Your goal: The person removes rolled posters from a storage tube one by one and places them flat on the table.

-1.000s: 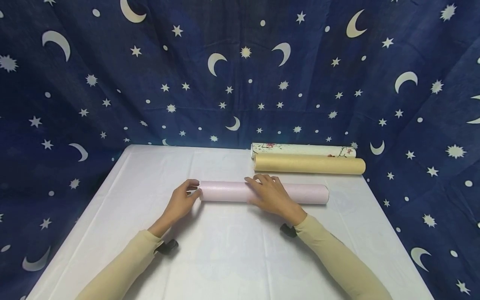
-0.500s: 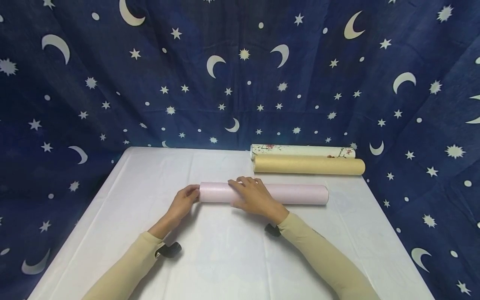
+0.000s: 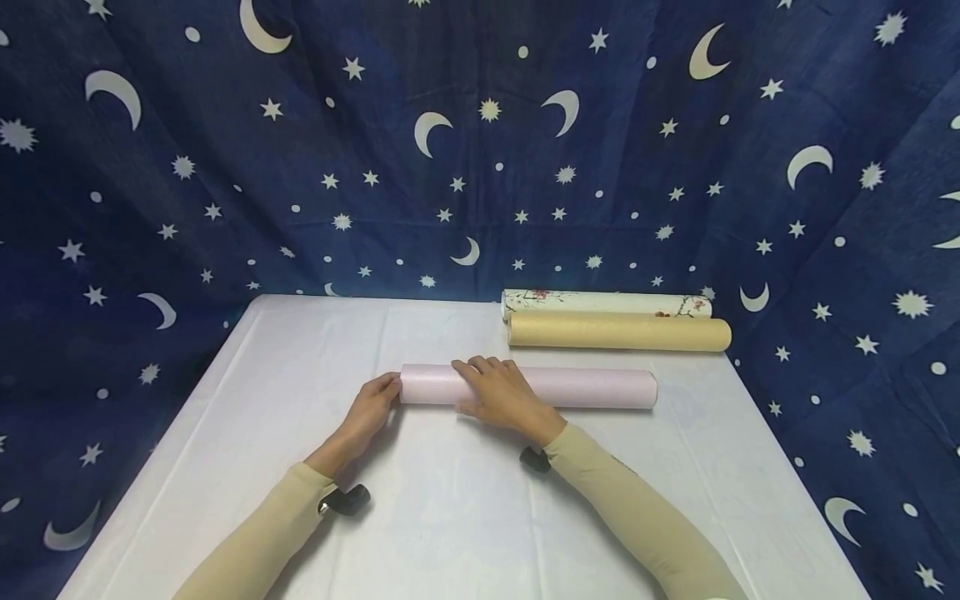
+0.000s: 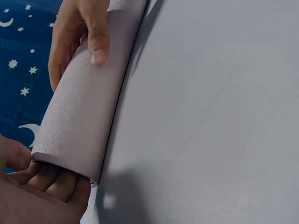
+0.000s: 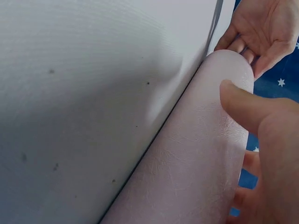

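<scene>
A roll of pale pink, embossed wallpaper [image 3: 592, 388] lies crosswise on the white-covered table. My left hand [image 3: 369, 410] is at its left end. In the left wrist view, several fingers [image 4: 52, 181] are tucked inside the open end of the roll, and the thumb [image 4: 17, 156] is at the rim outside, so the hand pinches the edge. Left of the roll's middle, my right hand [image 3: 504, 395] grips it from above. Its thumb [image 5: 243, 105] presses the near side in the right wrist view, while the other fingers reach round the far side, partly hidden.
Behind the pink roll, a gold-yellow roll [image 3: 618, 331] lies at the back right. Against it, farther back, rests a white roll with a red blossom print [image 3: 600, 301]. A dark blue moon-and-star cloth [image 3: 480, 150] hangs behind the table [image 3: 450, 517].
My right hand has slid left along the pink roll. My left hand has closed in on the left end, its fingers now tucked at the rim. The roll has hardly moved.
</scene>
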Tool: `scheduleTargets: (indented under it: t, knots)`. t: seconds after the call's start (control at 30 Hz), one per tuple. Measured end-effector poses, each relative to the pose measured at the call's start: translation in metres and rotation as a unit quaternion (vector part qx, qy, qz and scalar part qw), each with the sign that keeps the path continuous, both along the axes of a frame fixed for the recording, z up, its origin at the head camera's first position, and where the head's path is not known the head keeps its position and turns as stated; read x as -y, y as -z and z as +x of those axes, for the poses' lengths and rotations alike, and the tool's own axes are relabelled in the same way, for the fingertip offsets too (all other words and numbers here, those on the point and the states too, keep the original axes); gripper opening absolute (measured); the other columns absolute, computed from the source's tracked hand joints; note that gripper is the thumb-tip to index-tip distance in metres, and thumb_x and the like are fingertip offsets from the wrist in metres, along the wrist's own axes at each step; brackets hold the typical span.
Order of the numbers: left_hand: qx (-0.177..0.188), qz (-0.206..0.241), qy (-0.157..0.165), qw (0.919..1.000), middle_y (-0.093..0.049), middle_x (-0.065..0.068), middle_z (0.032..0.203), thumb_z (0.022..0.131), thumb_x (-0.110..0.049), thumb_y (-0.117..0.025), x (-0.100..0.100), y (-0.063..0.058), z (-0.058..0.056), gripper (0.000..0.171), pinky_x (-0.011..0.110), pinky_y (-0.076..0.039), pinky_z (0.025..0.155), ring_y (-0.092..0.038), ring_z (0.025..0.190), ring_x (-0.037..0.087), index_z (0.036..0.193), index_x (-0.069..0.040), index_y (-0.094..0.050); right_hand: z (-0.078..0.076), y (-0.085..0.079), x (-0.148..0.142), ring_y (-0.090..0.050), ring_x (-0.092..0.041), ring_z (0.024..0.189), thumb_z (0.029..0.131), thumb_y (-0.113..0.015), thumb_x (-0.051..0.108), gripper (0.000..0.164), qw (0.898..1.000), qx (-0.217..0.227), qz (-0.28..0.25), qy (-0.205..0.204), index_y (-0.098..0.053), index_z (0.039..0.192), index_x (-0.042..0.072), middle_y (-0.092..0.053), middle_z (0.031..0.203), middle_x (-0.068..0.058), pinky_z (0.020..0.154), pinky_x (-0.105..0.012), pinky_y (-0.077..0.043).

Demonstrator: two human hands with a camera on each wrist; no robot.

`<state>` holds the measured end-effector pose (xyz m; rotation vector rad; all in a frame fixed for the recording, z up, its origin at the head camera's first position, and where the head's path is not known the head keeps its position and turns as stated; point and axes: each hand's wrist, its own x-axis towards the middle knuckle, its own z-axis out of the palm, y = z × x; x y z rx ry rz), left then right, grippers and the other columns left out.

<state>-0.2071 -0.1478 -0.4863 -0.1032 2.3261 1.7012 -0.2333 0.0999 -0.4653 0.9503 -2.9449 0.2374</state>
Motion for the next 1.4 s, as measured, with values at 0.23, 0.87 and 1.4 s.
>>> scheduleTargets:
  t: [0.23,0.87,1.4]
  knots:
    - [0.019,0.034,0.002,0.9992,-0.037,0.019,0.155,0.107,-0.028,-0.028,-0.003,0.000,-0.001,0.051,0.054,-0.025,0.120,-0.026,0.149,0.036,0.147,0.002,-0.036,-0.002,0.002,0.000,-0.055,-0.027,0.121,0.090,-0.064,0.051,0.070,1.000,-0.017,0.009,-0.005,-0.040,0.149,0.021,-0.056,0.136,-0.004,0.094,-0.044,-0.044]
    - [0.018,0.088,-0.001,0.9960,-0.042,0.020,0.148,0.106,-0.024,-0.034,0.001,0.006,0.001,0.046,0.055,-0.017,0.121,-0.030,0.145,0.037,0.141,0.006,-0.042,-0.001,0.008,0.000,-0.060,-0.028,0.109,0.087,-0.066,0.057,0.077,0.999,-0.024,0.026,0.004,-0.039,0.149,0.020,-0.062,0.124,-0.006,0.089,-0.044,-0.045]
    - [0.026,0.090,-0.047,0.9945,-0.051,0.013,0.134,0.102,-0.029,-0.048,0.009,0.005,0.000,0.044,0.050,-0.021,0.120,-0.044,0.125,0.026,0.134,0.001,-0.049,-0.002,0.010,0.000,-0.059,-0.029,0.112,0.087,-0.064,0.058,0.077,0.999,-0.035,0.028,0.006,-0.038,0.150,0.021,-0.060,0.127,-0.006,0.091,-0.044,-0.045]
